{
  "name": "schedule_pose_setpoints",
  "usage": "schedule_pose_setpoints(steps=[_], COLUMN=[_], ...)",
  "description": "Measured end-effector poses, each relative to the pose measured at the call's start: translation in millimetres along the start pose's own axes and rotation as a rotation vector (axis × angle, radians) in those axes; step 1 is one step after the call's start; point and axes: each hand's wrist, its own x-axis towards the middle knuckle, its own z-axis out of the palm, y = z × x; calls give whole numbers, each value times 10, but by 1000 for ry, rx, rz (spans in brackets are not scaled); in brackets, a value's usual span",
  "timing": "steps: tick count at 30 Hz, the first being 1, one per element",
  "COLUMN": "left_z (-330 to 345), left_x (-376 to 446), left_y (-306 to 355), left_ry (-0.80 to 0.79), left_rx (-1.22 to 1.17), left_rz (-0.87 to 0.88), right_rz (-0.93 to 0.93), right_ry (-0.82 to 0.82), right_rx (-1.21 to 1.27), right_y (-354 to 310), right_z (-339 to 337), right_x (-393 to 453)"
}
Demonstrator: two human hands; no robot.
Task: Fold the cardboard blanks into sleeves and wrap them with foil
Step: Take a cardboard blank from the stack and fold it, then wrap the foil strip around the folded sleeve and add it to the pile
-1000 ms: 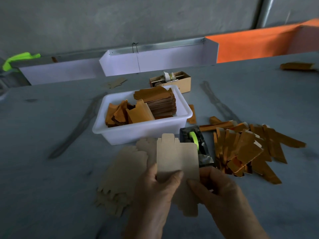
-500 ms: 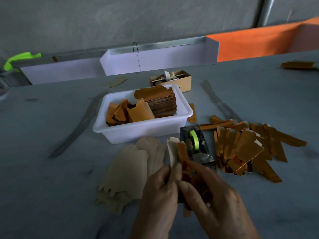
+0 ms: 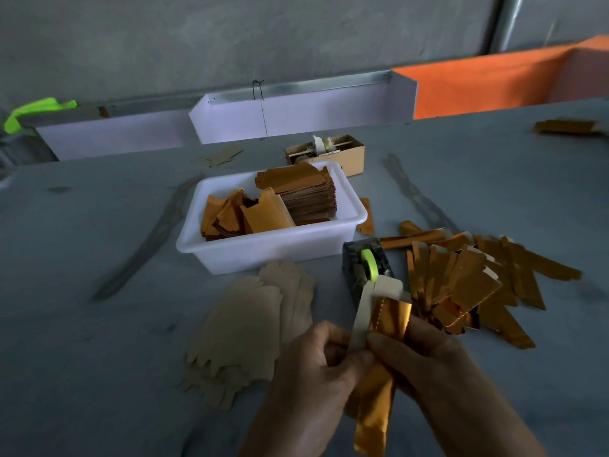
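Hands meet low at six o'clock: the left hand [image 3: 316, 374] pinches a folded cardboard sleeve [image 3: 364, 316] with curled fingers, while the right hand [image 3: 425, 361] grips the gold foil strip [image 3: 375, 413] against it. Plain cardboard blanks [image 3: 250, 331] lie at nine o'clock of the hands, the tape dispenser [image 3: 365, 265] at twelve, wrapped gold pieces [image 3: 478, 285] at two, the white tub [image 3: 270, 245] beyond.

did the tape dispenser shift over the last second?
No. The tape dispenser sits at the same spot beside the near right corner of the white plastic bin; only the camera view shifted slightly.
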Motion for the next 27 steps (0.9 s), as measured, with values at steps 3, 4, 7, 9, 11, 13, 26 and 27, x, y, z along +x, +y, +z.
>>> schedule_pose_setpoints(steps=[3, 4, 7, 9, 11, 13, 26, 27], left_z=[9, 24, 107, 148, 177, 211, 464, 435], left_x=[-14, -23, -67, -77, -96, -105, -164, -171], left_y=[6, 3, 34, 33, 69, 74, 42, 66], left_ry=[104, 172, 357, 402, 402, 370, 279, 255], left_rx=[116, 196, 324, 330, 385, 651, 973, 860], left_rz=[78, 107, 149, 166, 218, 337, 324, 276], right_rz=[20, 24, 4, 1, 10, 21, 48, 65], right_ry=[47, 61, 100, 116, 115, 113, 188, 159], right_rx=[14, 18, -13, -19, 13, 58, 1, 58], right_y=[7, 3, 23, 31, 31, 26, 44, 33], right_z=[8, 16, 32, 45, 56, 68, 26, 13], right_x=[12, 12, 19, 26, 28, 33, 39, 39])
